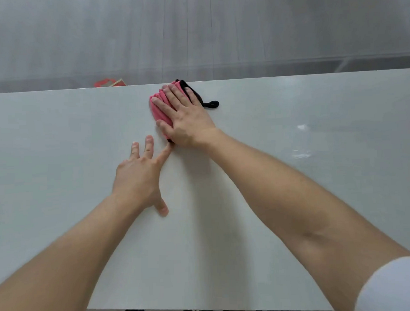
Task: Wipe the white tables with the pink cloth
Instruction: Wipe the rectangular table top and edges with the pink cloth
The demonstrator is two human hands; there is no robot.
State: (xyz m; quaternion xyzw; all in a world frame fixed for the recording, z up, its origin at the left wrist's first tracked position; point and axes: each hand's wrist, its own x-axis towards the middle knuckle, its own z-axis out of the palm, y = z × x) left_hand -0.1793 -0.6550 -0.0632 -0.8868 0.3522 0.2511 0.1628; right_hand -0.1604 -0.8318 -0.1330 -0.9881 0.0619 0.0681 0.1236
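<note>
Table surface first: the white table (58, 161) fills most of the view, smooth and slightly glossy, with both hands on it. Its far edge runs just beyond the fingertips of the working hand. The right hand (186, 118) lies flat on the pink cloth (158, 110), fingers straight and a little fanned, palm bearing down. Nothing is pinched; the hold is by pressure alone. The cloth sits bunched into ridges under that hand, with pink showing past the fingertips and on the thumb side. The left hand (139, 174) rests on bare tabletop on the thumb side of the grip and nearer the person, fingers spread. Its forefinger reaches the cloth's near corner, but contact cannot be confirmed. A black trim (211, 104) with a small loop trails out on the little-finger side of the pressing hand. Well out on that same side, pale smears (301, 153) mark the top. A red object (109, 83) shows beyond the far edge, unidentified.

Assessment: the cloth appears light, soft and limp. It will ruck rather than slide as a sheet, though on this slick top it should travel easily. A flat palm over the middle of the bundle suits it best, with the loose black end gathered under the hand so it does not drag.
</note>
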